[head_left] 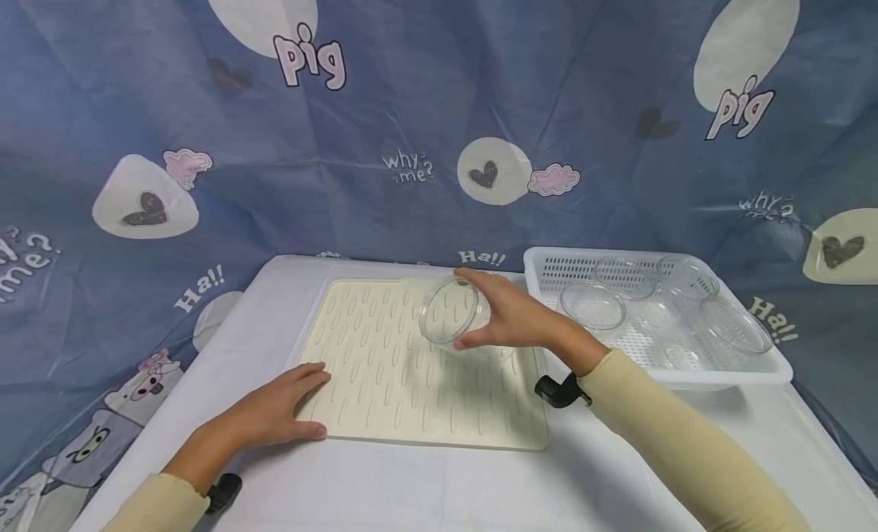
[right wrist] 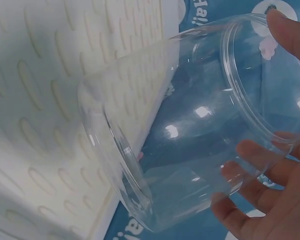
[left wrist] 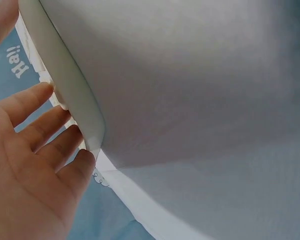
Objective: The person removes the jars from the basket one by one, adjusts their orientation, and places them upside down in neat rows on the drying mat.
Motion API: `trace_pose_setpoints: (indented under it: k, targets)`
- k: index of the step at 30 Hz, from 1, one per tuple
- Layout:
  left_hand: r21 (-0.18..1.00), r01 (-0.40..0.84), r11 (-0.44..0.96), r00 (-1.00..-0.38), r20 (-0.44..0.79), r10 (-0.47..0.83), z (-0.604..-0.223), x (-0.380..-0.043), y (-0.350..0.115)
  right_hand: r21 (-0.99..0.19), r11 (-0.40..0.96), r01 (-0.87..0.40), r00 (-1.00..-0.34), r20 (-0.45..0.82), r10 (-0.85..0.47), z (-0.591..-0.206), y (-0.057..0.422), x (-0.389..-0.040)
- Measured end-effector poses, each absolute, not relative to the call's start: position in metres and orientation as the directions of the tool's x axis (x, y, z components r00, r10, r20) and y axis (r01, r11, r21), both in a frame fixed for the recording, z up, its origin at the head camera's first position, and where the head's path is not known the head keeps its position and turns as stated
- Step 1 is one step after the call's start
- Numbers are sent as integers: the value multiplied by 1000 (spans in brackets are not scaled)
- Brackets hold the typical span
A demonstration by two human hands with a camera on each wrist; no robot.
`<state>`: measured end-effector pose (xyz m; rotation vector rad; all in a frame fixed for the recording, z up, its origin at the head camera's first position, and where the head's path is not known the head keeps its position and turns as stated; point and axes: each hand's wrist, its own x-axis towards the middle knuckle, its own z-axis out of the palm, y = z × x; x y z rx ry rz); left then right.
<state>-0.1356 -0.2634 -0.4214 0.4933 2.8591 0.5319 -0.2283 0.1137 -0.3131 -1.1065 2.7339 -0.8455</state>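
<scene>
- The clear, cylindrical jar of glass or hard plastic (head_left: 449, 315) is held by the right hand (head_left: 511, 315) over the far right part of the cream, rectangular, rubbery-looking mat patterned with slim ovals (head_left: 384, 364); whether the mat is touched by the jar cannot be told.
- The right grip is clamped on the jar near its ringed end, thumb on one side and fingers round the other; even pressure is advised, as a smooth, curved wall could slip.
- The jar is tilted, its ringed end turned toward the head camera. If it is to be stood on the mat, it should be levelled slowly first, and the far end should be lowered evenly so that no edge knocks.
- The fingers of the left hand (head_left: 277, 406) are spread apart at the mat's near left corner, with its edge met by the fingertips; light pressure there would be useful against sliding.
- Weight should be let go only once the whole end is felt to be supported.
- Clearance should be allowed from the white, rectangular, perforated plastic basket (head_left: 706, 376) beside the mat on the white-covered table (head_left: 384, 486), where more clear, round vessels (head_left: 593, 307) are held.
</scene>
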Motion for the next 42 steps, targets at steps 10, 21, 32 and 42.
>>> trace_pose_setpoints:
  k: [10, 21, 32, 42]
  targets:
    - [363, 283, 888, -920, -159, 358, -410, -135, -254, -506, 603, -617, -744, 125, -656, -320, 121, -227]
    - [444, 402, 800, -911, 110, 397, -373, -147, -191, -504, 584, -637, -729, 146, -669, -321, 123, -219]
    - [529, 514, 676, -851, 212, 481, -348, -154, -140, -520, 528, -671, -686, 165, -709, -326, 116, -206]
    - [496, 535, 684, -834, 180, 522, -350, -145, -131, -519, 527, -673, -658, 94, -747, -332, 106, -188]
